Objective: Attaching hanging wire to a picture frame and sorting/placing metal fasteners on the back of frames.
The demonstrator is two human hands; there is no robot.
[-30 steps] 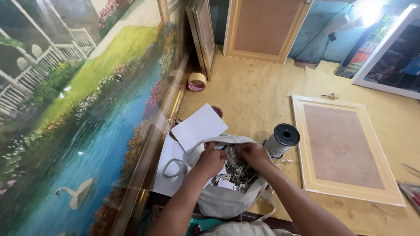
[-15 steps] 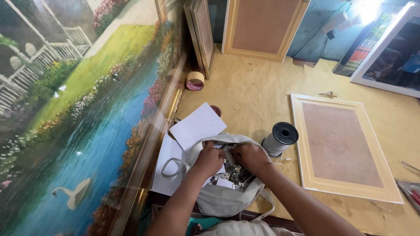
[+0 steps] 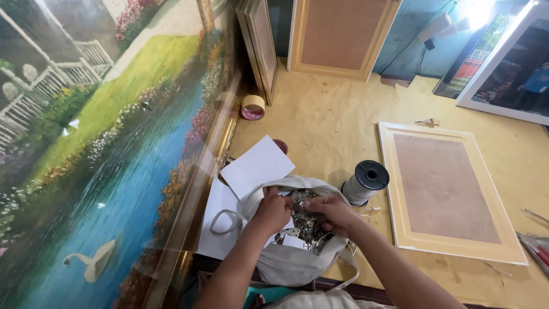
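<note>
Both hands in cloth bag (image 3: 286,260) of small metal hardware (image 3: 306,220).
Left hand (image 3: 271,212) grips bag rim, holding it open; right hand (image 3: 331,213) fingers curled in the pile, hold unclear. Sorting underway, nothing set out on counter (image 3: 337,126); wire spool (image 3: 366,182) just right of fingers.

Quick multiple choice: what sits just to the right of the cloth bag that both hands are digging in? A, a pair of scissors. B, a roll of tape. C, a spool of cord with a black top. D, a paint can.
C: a spool of cord with a black top stands right beside the cloth bag, where the left hand and right hand reach among small metal pieces.
</note>
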